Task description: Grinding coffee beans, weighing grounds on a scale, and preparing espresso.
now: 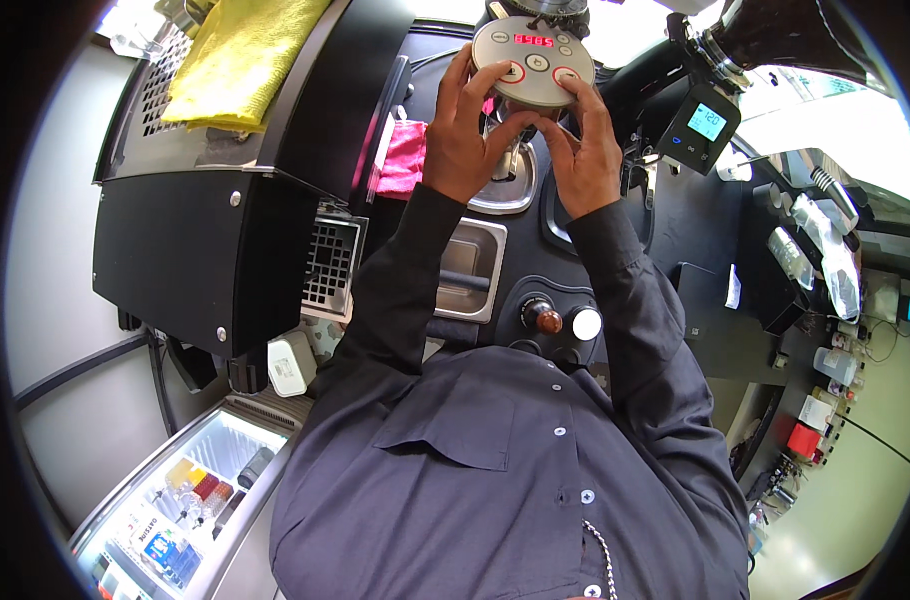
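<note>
Both my hands are at a grey oval control panel (pixel 536 88), which has a red lit display and round buttons and appears to top a coffee grinder. My left hand (pixel 464 148) wraps its left side, with a fingertip on the left red-ringed button. Around the right side curls my right hand (pixel 586 150), one fingertip at the right red-ringed button. My thumbs come close together below the panel's near edge. Beneath them is a metal spout or fork, partly hidden, above a silver drip tray (pixel 515 195).
A black machine (pixel 190 250) with a yellow cloth (pixel 237 62) stands left. Nearer me are a pink cloth (pixel 403 158), a steel knock box (pixel 480 250) and a wooden-handled tamper (pixel 547 318). Another grinder with a blue-lit screen (pixel 706 122) stands right. An open fridge drawer (pixel 190 480) lies lower left.
</note>
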Tool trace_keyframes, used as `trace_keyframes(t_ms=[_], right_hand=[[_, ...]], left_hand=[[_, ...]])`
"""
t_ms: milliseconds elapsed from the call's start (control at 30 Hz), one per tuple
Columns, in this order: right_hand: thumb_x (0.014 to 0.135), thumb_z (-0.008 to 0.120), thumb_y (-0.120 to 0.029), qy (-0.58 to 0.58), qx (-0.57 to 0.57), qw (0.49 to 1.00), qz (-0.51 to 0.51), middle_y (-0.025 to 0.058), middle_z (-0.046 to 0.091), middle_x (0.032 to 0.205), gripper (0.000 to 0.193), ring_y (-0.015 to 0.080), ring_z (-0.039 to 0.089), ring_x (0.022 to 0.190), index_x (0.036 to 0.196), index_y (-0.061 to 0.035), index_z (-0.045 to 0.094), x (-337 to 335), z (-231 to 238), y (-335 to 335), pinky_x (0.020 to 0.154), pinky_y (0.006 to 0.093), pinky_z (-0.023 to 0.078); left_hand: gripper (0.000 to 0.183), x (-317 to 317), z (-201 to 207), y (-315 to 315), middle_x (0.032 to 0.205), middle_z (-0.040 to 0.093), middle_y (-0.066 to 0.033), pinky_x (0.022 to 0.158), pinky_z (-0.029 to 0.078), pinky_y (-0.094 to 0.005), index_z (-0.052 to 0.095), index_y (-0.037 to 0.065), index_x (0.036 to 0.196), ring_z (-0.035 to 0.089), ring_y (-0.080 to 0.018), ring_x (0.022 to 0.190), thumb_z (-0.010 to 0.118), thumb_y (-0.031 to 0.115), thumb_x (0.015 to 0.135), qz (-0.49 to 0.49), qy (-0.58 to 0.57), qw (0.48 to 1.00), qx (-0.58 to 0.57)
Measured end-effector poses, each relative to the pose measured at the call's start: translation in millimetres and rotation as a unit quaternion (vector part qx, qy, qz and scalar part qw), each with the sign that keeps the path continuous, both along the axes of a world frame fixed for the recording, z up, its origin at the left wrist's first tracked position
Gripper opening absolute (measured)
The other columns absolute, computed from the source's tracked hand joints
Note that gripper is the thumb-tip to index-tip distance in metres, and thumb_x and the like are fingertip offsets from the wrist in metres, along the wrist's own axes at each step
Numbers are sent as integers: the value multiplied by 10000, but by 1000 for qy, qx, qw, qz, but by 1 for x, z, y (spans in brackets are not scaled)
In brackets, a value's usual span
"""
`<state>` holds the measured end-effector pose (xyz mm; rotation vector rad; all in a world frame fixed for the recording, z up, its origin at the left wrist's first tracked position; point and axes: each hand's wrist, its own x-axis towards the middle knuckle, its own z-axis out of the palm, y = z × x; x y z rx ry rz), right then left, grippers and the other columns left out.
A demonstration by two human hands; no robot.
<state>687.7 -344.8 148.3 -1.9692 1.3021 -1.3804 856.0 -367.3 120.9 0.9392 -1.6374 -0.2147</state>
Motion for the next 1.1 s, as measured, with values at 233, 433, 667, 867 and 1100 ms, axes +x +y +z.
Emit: trace_keyframes(t_ms=[233,433,667,867,1100], right_hand=[[906,739,-40,-40,11,999,11,208,430,1540,641,372,521,1361,1461,-208,466,2,-10,-2,965,421,601],[901,763,-92,-13,32,999,-1,215,441,1534,697,369,533,1351,1499,-201,424,-3,-5,0,1017,466,530],[935,736,-172,-60,125,987,-76,268,471,1481,846,386,545,1318,1582,-92,197,-23,-19,47,1077,471,456],[831,806,-128,139,107,984,-7,210,491,1496,809,359,472,1400,1511,14,392,-41,-53,95,1167,399,368],[748,858,-86,-53,189,980,14,191,594,1356,787,373,600,1233,1435,-26,476,-37,-34,156,1035,428,492]], left_hand=[[951,-16,-80,3,1550,286,-302,1181,336,-534,241,-25,1518,390,-422,1438,824,354,871,-85,209,968,110],[880,-28,-105,-9,1241,554,-295,963,477,-509,429,-43,1349,544,-472,1197,865,471,783,89,-43,970,223],[578,-12,-85,12,991,662,-162,810,537,-455,612,-19,1114,673,-348,935,888,347,762,83,-43,980,177],[632,-6,-65,79,1142,686,-161,883,546,-431,597,27,1286,677,-345,1032,886,235,764,29,-13,990,139],[1035,-27,2,146,1588,391,-247,1163,390,-414,303,-17,1573,406,-368,1473,885,275,768,-283,36,899,333]])
